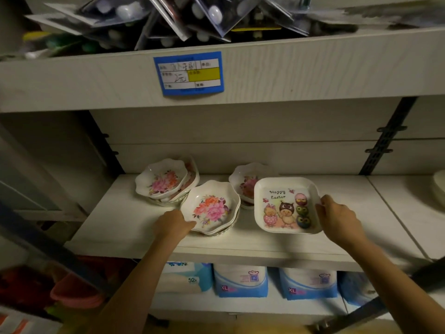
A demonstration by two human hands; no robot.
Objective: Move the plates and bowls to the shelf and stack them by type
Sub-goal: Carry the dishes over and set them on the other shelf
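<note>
Shelf: we look down on a pale board (125, 227) that carries all the dishes.
Front bowl stack: floral, scalloped bowls (210, 208) nested near the shelf's front edge, at 9 o'clock of the square plate and just beside it.
Left hand: it (172, 225) grips the front bowl stack at the rim's 8 o'clock, fingers curled round the edge.
Square plate: white, printed "Happy Easter" with chicks and owls (286, 206); we cannot tell whether it rests on the board or is held just above it.
Right hand: it (339, 219) holds the square plate at its 3 o'clock, thumb on the rim, fingers tucked beneath.
Back bowl: one floral bowl (243, 182) at 11 o'clock of the square plate, partly hidden by it.
Rear bowl stack: tilted floral bowls (163, 180) at 10 o'clock of the front bowl stack.
Price label: blue and yellow (189, 73), at 12 o'clock on the upper shelf's edge.
Packs: blue-and-white ones (240, 280) at 6 o'clock, under the board.
</note>
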